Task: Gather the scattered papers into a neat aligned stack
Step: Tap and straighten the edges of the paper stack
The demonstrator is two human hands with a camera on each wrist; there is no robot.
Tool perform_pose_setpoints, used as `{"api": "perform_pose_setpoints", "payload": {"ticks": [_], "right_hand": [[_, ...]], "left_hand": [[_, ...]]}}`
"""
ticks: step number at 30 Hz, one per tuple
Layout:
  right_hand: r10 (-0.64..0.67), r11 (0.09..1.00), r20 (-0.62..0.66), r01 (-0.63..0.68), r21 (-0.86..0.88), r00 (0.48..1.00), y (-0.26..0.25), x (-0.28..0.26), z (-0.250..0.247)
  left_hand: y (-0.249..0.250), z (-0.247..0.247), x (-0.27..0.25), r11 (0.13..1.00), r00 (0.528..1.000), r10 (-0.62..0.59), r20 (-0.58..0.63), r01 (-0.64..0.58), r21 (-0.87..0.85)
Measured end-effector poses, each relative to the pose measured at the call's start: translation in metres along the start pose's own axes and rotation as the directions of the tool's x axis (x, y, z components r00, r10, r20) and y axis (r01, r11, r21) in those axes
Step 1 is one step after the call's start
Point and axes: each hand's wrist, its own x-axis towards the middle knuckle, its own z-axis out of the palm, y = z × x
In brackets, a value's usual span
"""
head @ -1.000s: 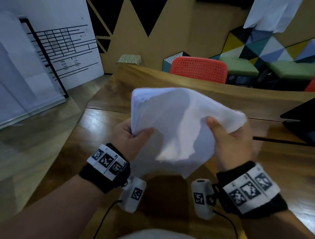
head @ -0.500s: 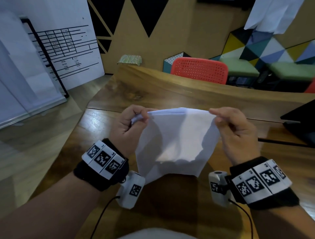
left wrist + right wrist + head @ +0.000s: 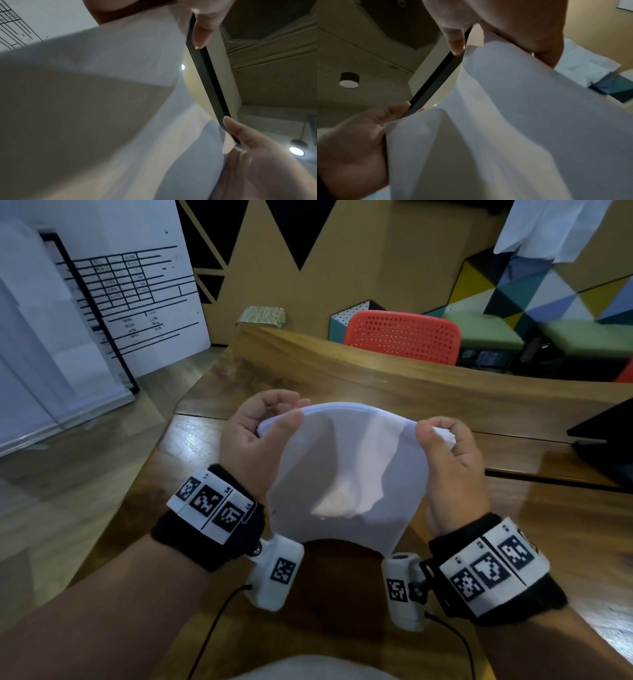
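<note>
A bundle of white papers (image 3: pixel 342 470) stands upright over the wooden table (image 3: pixel 359 371), bowed slightly along its top edge. My left hand (image 3: pixel 277 414) pinches the top left corner between thumb and curled fingers. The top right corner is pinched the same way by my right hand (image 3: pixel 436 429). The sheets' lower edge hangs close above the tabletop between my wrists; contact cannot be told. In the left wrist view the papers (image 3: pixel 120 94) fill most of the frame beside my left hand (image 3: pixel 240 148). The right wrist view shows the papers (image 3: pixel 522 121) next to my right hand (image 3: pixel 368 128).
A red perforated chair (image 3: pixel 404 335) stands behind the table's far edge. A dark laptop (image 3: pixel 606 440) lies at the right edge of the table. A whiteboard with ruled lines (image 3: pixel 130 296) leans at the far left on the floor.
The papers came down from a higher, fanned-out hold. Both hands shifted from the sheets' sides up to their top corners, and the top edge now sits lower and more even.
</note>
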Motion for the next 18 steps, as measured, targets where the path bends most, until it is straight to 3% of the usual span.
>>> {"api": "perform_pose_setpoints", "payload": {"ticks": [2, 5, 8, 11, 12, 15, 18], "right_hand": [[0.020, 0.999, -0.005, -0.020, 0.027, 1.000, -0.003, 0.004, 0.001], [0.037, 0.998, -0.056, -0.034, 0.050, 0.998, -0.007, 0.012, 0.000], [0.032, 0.998, -0.035, -0.030, 0.058, 0.999, -0.010, 0.017, -0.003], [0.046, 0.989, 0.106, -0.060, 0.138, 0.993, -0.006, 0.015, -0.006], [0.046, 0.994, 0.129, -0.059, 0.096, 0.991, -0.002, 0.012, -0.005], [0.045, 0.998, 0.077, -0.042, -0.035, 0.996, 0.012, 0.007, 0.001], [0.011, 1.000, -0.035, -0.010, 0.016, 0.999, 0.014, 0.002, 0.005]], "left_hand": [[0.003, 0.004, 0.005, 0.992, 0.997, -0.056, -0.059, 0.049, -0.113], [0.007, 0.007, 0.007, 0.990, 0.989, -0.105, -0.105, 0.094, -0.107], [0.007, 0.003, 0.011, 0.986, 0.991, -0.118, -0.064, 0.109, -0.125], [-0.006, -0.007, 0.012, 0.963, 0.995, -0.087, 0.043, 0.095, -0.254], [-0.012, -0.010, 0.009, 0.972, 0.994, -0.071, 0.078, 0.087, -0.220], [-0.024, -0.009, -0.007, 0.994, 0.991, -0.051, 0.124, 0.039, 0.098], [-0.022, 0.001, -0.011, 0.984, 0.995, -0.033, -0.091, 0.048, 0.172]]}}
